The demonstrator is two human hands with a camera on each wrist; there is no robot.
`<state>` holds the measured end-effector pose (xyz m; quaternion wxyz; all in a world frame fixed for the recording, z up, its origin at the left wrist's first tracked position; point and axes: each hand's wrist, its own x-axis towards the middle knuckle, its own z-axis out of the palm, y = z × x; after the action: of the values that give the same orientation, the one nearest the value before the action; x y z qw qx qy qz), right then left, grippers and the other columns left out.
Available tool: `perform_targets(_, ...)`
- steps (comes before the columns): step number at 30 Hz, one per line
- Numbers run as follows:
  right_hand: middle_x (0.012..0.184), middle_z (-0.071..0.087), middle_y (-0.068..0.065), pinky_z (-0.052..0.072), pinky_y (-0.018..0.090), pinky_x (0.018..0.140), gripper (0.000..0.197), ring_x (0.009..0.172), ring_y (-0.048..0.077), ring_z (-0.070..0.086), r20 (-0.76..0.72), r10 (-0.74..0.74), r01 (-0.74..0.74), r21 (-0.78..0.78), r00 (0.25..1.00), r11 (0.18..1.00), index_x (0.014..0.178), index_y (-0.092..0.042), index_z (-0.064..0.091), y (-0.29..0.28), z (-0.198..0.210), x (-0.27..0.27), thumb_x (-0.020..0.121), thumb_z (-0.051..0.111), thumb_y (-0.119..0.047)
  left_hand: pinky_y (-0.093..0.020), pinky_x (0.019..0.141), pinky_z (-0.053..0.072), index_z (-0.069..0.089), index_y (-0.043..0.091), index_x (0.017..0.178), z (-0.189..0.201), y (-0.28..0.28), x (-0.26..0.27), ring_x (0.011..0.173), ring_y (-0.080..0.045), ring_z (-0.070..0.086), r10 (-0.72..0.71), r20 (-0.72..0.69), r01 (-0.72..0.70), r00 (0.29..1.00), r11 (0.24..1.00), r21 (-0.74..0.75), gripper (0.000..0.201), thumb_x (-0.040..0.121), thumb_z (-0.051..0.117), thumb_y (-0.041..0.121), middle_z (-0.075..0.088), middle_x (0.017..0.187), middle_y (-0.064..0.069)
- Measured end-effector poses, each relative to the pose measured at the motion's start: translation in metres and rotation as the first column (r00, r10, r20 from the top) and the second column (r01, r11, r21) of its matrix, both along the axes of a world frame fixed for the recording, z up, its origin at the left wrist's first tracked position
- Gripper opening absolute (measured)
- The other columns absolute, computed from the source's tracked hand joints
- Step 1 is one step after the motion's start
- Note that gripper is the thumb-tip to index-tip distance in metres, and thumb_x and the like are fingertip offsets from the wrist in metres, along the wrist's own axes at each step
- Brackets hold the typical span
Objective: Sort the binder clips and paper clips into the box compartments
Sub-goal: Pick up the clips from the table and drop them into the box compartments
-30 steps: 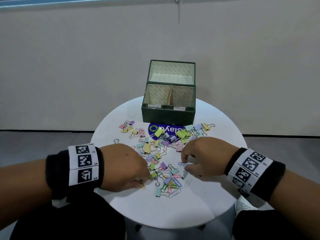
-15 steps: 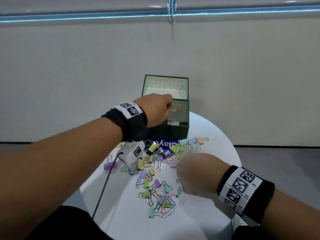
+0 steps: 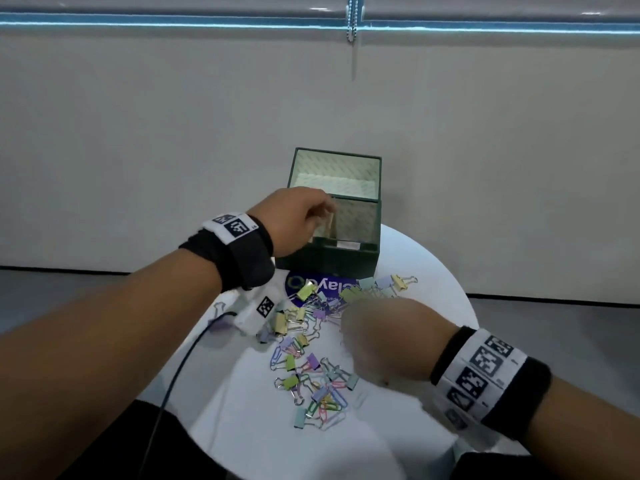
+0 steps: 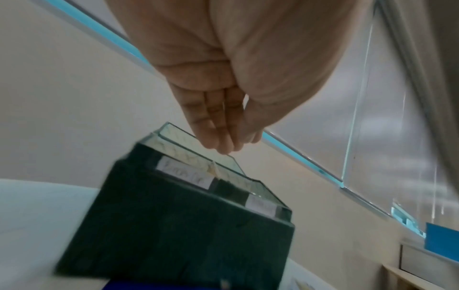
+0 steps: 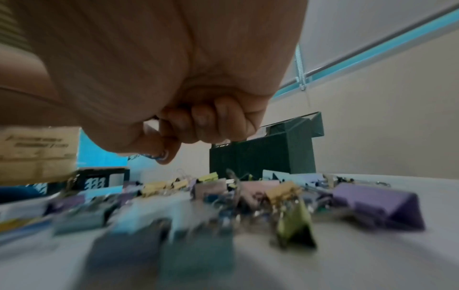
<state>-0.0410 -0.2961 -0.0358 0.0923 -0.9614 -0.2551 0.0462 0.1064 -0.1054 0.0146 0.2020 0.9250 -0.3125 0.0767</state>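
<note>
From the head view, the left hand [image 3: 294, 220] hangs over the near-left compartment of the green box [image 3: 332, 261], which stands at the far side of the round white bench [image 3: 433, 271]. Binder clips and paper clips [image 3: 311, 372] lie scattered on the bench in front of the box. The right hand [image 3: 384, 337], blurred, is over the pile.

Left wrist view: straight fingers [image 4: 213, 125], grip released, above the box.

Right wrist view: the grip is clenched, thumb and forefinger pinching a blue paper clip [image 5: 159, 156] above the pile.

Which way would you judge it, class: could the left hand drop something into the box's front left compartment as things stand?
Probably yes: the left hand hangs over the open green box, nothing between its straight fingers and the compartment.
</note>
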Motion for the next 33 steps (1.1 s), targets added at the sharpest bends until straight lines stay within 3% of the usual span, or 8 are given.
perform_targets(5, 0.081, 0.060, -0.004, 0.045, 0.030, 0.062, 0.013, 0.074, 0.020, 0.060, 0.139, -0.191, 0.182, 0.072, 0.972, 0.981, 0.090, -0.020, 0.060, -0.006, 0.038, 0.055, 0.095, 0.050, -0.028, -0.036, 0.082, 0.051, 0.068, 0.033, 0.112, -0.023, 0.039, -0.057, 0.095, -0.018, 0.061, -0.126, 0.025, 0.107, 0.992, 0.918, 0.382, 0.022, 0.096, 0.053, 0.028, 0.061, 0.109, 0.009)
perform_targets(12, 0.104, 0.058, 0.011, 0.045, 0.035, 0.072, 0.019, 0.086, 0.026, 0.057, 0.265, -0.354, 0.386, -0.079, 0.897, 0.919, 0.106, -0.010, 0.065, 0.004, 0.056, 0.147, 0.097, 0.052, -0.021, -0.036, 0.077, 0.053, 0.069, 0.035, 0.105, -0.049, 0.048, -0.094, 0.090, -0.012, 0.059, -0.225, -0.027, 0.220, 0.974, 0.909, 0.354, 0.038, 0.094, 0.045, 0.062, 0.059, 0.102, 0.011)
perform_targets(15, 0.114, 0.064, 0.014, 0.050, 0.036, 0.079, 0.025, 0.097, 0.031, 0.063, 0.239, -0.336, 0.375, -0.143, 0.911, 0.916, 0.113, -0.010, 0.070, 0.013, 0.052, 0.156, 0.094, 0.054, -0.016, -0.032, 0.075, 0.049, 0.068, 0.032, 0.103, -0.052, 0.044, -0.097, 0.092, -0.012, 0.057, -0.234, 0.000, 0.218, 0.972, 0.905, 0.366, 0.036, 0.096, 0.044, 0.057, 0.058, 0.101, 0.009)
perform_targets(20, 0.126, 0.061, 0.009, 0.052, 0.038, 0.088, 0.035, 0.107, 0.030, 0.061, 0.184, -0.307, 0.327, -0.090, 0.934, 0.941, 0.125, -0.023, 0.066, 0.015, 0.057, 0.145, 0.093, 0.054, -0.016, -0.034, 0.079, 0.051, 0.069, 0.031, 0.106, -0.057, 0.045, -0.098, 0.096, -0.013, 0.056, -0.220, -0.105, 0.243, 0.970, 0.903, 0.353, 0.020, 0.092, 0.055, 0.035, 0.056, 0.103, 0.010)
perform_targets(23, 0.124, 0.054, 0.006, 0.052, 0.041, 0.089, 0.027, 0.105, 0.027, 0.058, 0.249, -0.270, 0.287, -0.035, 0.930, 0.957, 0.117, -0.025, 0.067, 0.010, 0.057, 0.120, 0.093, 0.059, -0.016, -0.032, 0.085, 0.049, 0.067, 0.038, 0.114, -0.059, 0.048, -0.101, 0.102, -0.009, 0.050, -0.210, -0.273, 0.298, 0.939, 0.894, 0.335, 0.035, 0.081, 0.062, 0.029, 0.051, 0.105, 0.014)
perform_targets(27, 0.096, 0.062, -0.006, 0.055, 0.033, 0.082, 0.011, 0.087, 0.014, 0.060, 0.160, -0.116, 0.124, -0.040, 0.980, 0.991, 0.093, -0.024, 0.069, -0.001, 0.039, 0.062, 0.092, 0.060, -0.018, -0.035, 0.087, 0.050, 0.071, 0.039, 0.106, -0.061, 0.049, -0.101, 0.108, -0.010, 0.049, -0.200, -0.209, 0.262, 0.957, 0.906, 0.333, 0.024, 0.082, 0.067, 0.036, 0.052, 0.110, 0.012)
perform_targets(31, 0.095, 0.059, -0.009, 0.052, 0.034, 0.078, 0.016, 0.085, 0.014, 0.058, -0.050, -0.078, 0.068, -0.181, 0.996, 0.981, 0.096, -0.031, 0.075, -0.016, 0.016, 0.026, 0.090, 0.061, -0.027, -0.039, 0.081, 0.052, 0.067, 0.036, 0.087, -0.063, 0.049, -0.098, 0.098, -0.012, 0.051, -0.166, -0.160, 0.213, 0.973, 0.913, 0.349, 0.005, 0.087, 0.064, 0.040, 0.050, 0.103, 0.011)
perform_targets(33, 0.099, 0.057, -0.006, 0.053, 0.038, 0.080, 0.017, 0.088, 0.016, 0.059, -0.073, -0.080, 0.065, -0.188, 0.994, 0.980, 0.099, -0.031, 0.076, -0.018, 0.006, 0.021, 0.089, 0.062, -0.030, -0.038, 0.080, 0.051, 0.066, 0.032, 0.090, -0.063, 0.048, -0.096, 0.096, -0.014, 0.052, -0.151, -0.140, 0.192, 0.979, 0.914, 0.357, 0.009, 0.091, 0.059, 0.037, 0.049, 0.099, 0.010)
